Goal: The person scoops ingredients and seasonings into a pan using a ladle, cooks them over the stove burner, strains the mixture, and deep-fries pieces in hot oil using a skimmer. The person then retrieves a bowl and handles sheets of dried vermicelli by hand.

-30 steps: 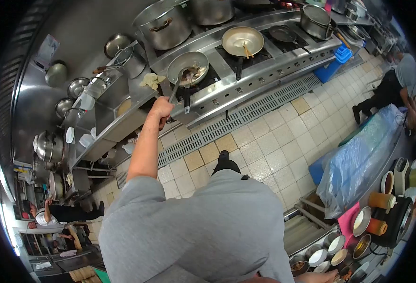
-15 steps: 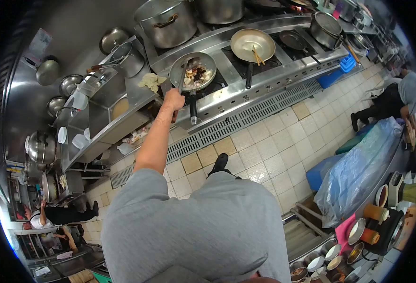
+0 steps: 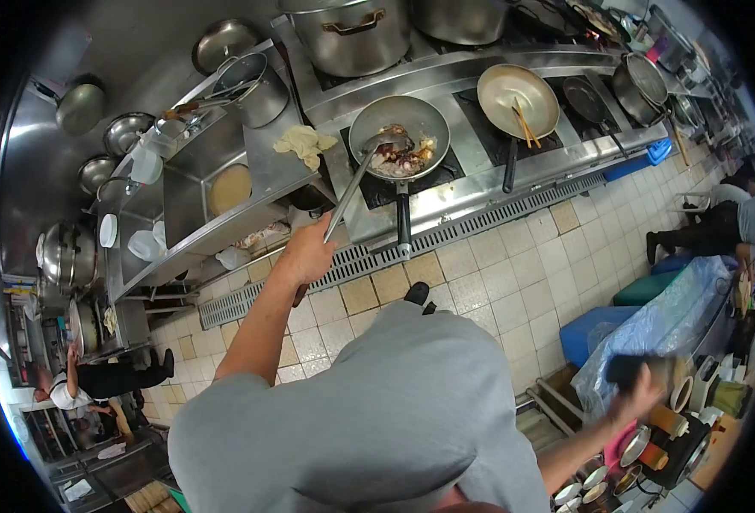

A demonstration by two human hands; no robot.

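Pale floor tiles (image 3: 514,282) and a slotted drain grate (image 3: 249,303) run along the front of a steel stove (image 3: 446,192). On its nearest burner sits a grey pan (image 3: 395,114) of mixed food (image 3: 412,159), its black handle (image 3: 403,221) pointing back toward the person. Closed round the upper shaft of a metal ladle (image 3: 349,195), the left grip (image 3: 309,250) is nearer the body than the pan and to its left, apart from the handle; the ladle slants forward from it, its bowl resting in the food. Near the pan's left side lies a crumpled cream cloth (image 3: 306,145). Well to the right, the right grip (image 3: 644,395) is closed on a dark item (image 3: 630,371), too blurred to identify, beside bluish plastic sheeting (image 3: 651,312) and orange squeeze bottles (image 3: 668,420).
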